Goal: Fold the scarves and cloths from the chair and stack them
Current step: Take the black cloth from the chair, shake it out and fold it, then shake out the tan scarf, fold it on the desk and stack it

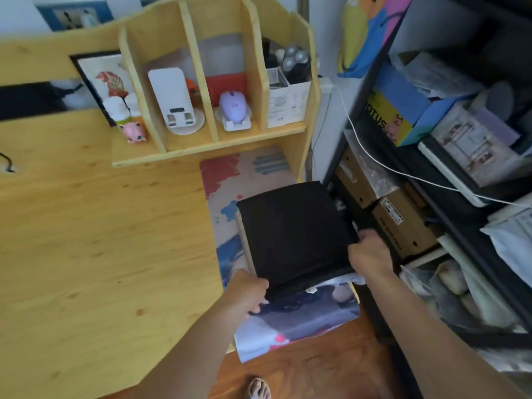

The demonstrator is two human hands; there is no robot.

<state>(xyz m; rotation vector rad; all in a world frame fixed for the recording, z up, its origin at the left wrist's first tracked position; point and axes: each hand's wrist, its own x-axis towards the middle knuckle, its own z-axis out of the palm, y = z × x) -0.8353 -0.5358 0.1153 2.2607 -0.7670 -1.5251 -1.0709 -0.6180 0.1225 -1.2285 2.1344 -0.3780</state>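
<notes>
A folded black cloth [293, 234] lies on the right end of the wooden desk [100, 240], on top of a colourful printed mat [230, 185]. A tan edge of something beneath it shows along its left side. My left hand [247, 292] grips the cloth's near left corner. My right hand [370, 251] grips its near right edge. A pale printed fabric [299, 323] hangs over the desk's front edge under the black cloth. No chair is in view.
A wooden organiser shelf [207, 139] at the back of the desk holds a white stand, a purple mouse [233, 106] and a box of bottles. A dark shelving unit [431, 174] packed with boxes stands close on the right. A white cable [403, 174] crosses it.
</notes>
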